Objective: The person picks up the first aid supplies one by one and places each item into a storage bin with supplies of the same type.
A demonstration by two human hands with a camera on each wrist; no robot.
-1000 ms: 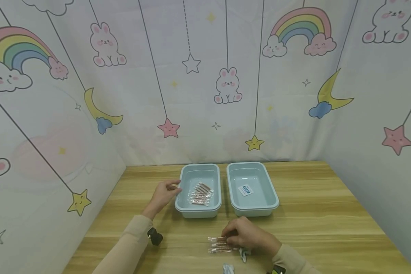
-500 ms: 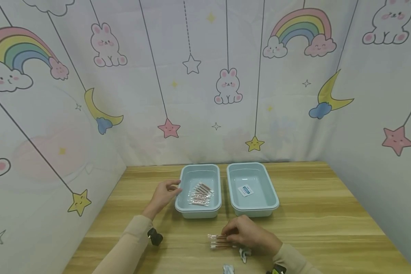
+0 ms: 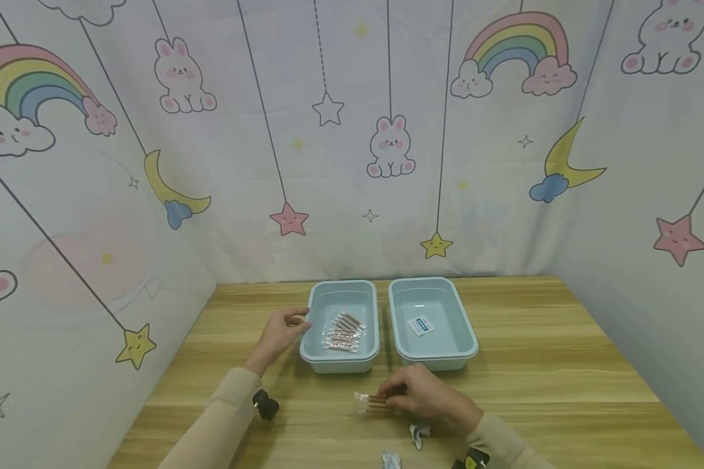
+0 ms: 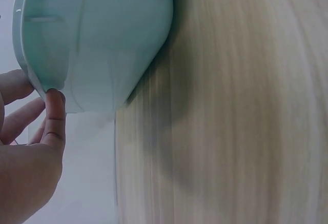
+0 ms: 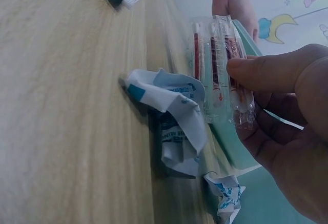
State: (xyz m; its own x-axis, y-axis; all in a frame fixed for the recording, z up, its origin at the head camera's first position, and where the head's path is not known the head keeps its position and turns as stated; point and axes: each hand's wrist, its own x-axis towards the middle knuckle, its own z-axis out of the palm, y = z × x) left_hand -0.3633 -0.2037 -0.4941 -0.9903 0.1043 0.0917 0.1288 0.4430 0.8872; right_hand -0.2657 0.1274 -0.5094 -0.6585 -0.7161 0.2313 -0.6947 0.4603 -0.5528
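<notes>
My right hand (image 3: 427, 393) pinches several clear-wrapped cotton swabs (image 3: 368, 402) holding reddish-brown liquid, just above the table. In the right wrist view the thumb presses on the swab packs (image 5: 220, 70) and the other fingers lie behind them. At the far left, my left hand (image 3: 280, 333) grips the rim of the left pale blue plastic bin (image 3: 313, 301), thumb and fingers at its edge in the left wrist view. Inside that bin lies a pile of similar wrapped swabs (image 3: 343, 332).
The right pale blue bin (image 3: 466, 329) holds a flat white-and-blue sachet (image 3: 420, 325). Two crumpled white-and-blue wrappers, one wrapper (image 3: 419, 435) below my right hand and another wrapper (image 3: 390, 460) at the near edge of view, lie on the wooden table (image 3: 534, 391). Printed cloth walls surround it.
My right hand has lifted the wrapped swabs and moved slightly away from me, toward the bins, leaving the crumpled wrapper more exposed. The left hand stays at the bin's rim.
</notes>
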